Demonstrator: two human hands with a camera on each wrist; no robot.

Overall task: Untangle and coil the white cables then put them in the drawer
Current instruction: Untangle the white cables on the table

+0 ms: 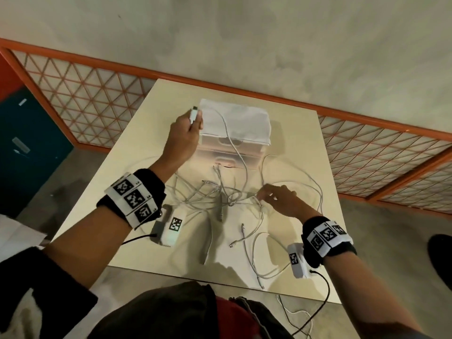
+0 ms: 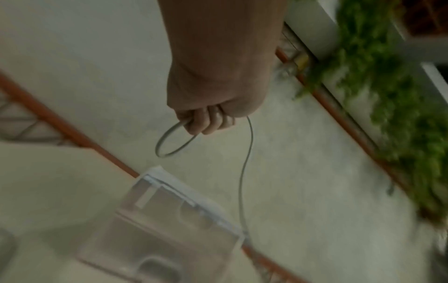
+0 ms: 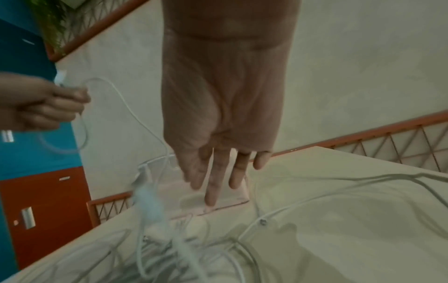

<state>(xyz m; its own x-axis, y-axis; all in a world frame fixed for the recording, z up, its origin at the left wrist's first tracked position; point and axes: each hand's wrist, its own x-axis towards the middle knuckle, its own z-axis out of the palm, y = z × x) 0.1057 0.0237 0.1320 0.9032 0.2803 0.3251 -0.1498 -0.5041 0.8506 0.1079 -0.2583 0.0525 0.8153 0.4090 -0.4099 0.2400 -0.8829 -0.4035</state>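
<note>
1. Currently, one thin white cable (image 1: pixel 234 145) is held by its white plug end, raised over the clear plastic drawer unit w/ white top (image 1: pixel 244 123); the left hand (image 1: pixel 186 138) is closed round it, fingers curled, w/ a small loop seen hanging under the fist in the left wrist view.
2. The right hand (image 1: pixel 278 199) is kept low at the right side of the tangle, fingers straight and spread, nothing gripped; fingertips appear to touch or hover on strands, which of the two can't be told.
3. The rest of the tangled white cables (image 1: pixel 220 196) are left in a knot at the middle of the pale square table (image 1: pixel 300 143), just in front of the drawer unit; several loose ends are spread toward the near edge. The drawers look closed, so nothing is judged stowed yet.
4. Step in hand, as judged: one cable is being drawn free of the knot.
5. To do it well: the pull should be kept slow and upward, w/ the knot pinned flat by the right hand so the pile isn't dragged along.
6. Where the strand catches, slack should be fed back and the crossing lifted off, not yanked; otherwise the knot is tightened.
7. Plug ends should be guided through loops singly.
</note>
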